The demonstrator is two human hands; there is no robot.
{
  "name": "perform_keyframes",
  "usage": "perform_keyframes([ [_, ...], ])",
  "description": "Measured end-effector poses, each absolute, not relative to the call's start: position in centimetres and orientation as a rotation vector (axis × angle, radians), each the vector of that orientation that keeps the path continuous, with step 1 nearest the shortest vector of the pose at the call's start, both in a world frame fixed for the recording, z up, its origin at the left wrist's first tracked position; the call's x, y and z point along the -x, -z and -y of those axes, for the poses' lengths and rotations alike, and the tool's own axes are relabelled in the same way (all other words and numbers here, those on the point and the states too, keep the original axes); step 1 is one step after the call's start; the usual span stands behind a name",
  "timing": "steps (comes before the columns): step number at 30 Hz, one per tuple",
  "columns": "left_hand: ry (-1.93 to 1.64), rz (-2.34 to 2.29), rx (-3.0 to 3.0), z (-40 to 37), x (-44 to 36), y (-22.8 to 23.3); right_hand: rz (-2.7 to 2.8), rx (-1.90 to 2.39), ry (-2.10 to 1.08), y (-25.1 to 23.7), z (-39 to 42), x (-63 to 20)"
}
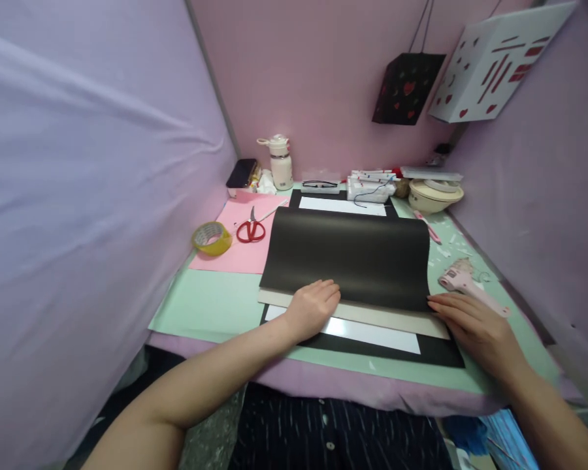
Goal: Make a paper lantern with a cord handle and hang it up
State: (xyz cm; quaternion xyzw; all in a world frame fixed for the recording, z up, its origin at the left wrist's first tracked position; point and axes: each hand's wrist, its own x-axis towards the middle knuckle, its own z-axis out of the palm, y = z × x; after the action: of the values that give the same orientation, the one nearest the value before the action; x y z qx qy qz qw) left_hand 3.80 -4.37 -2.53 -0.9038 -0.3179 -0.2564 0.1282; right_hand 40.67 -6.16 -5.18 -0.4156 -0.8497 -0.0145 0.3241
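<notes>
A black paper sheet (347,258) bows upward, and its front edge rests along a beige strip (392,318). My left hand (314,305) lies palm down across that edge, with its fingers flat on the black paper. At the sheet's front right corner, my right hand (475,323) has its extended fingers together on the edge; its thumb is mostly hidden. Underneath lies a black frame-like sheet (441,352) with a white panel (372,333) showing in front. Another white panel (343,206) shows behind the bowed sheet.
Yellow tape (212,239) and red-handled scissors (251,230) are at left by pink paper (228,258). A pink glue gun (470,286) and a pink cutter (428,228) lie at right among scraps. A bottle (281,163) and a bowl (434,197) stand behind; lantern-like boxes (409,88) hang above.
</notes>
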Motion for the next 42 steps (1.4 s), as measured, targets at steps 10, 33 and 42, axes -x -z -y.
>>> perform_keyframes([
  [10, 0.768, 0.984, 2.648, 5.0, -3.8, 3.4, 2.261, 1.120, 0.013, 6.4, 6.4, -41.5],
  [33, 0.714, 1.017, 2.778, 5.3, -3.6, 4.0, 2.343, 1.152, 0.035, 4.6, 7.5, -40.2],
  [42, 0.581, 1.058, 2.835, 5.7, -3.8, 3.4, 2.358, 1.172, 0.105, 3.0, 7.7, -39.5],
])
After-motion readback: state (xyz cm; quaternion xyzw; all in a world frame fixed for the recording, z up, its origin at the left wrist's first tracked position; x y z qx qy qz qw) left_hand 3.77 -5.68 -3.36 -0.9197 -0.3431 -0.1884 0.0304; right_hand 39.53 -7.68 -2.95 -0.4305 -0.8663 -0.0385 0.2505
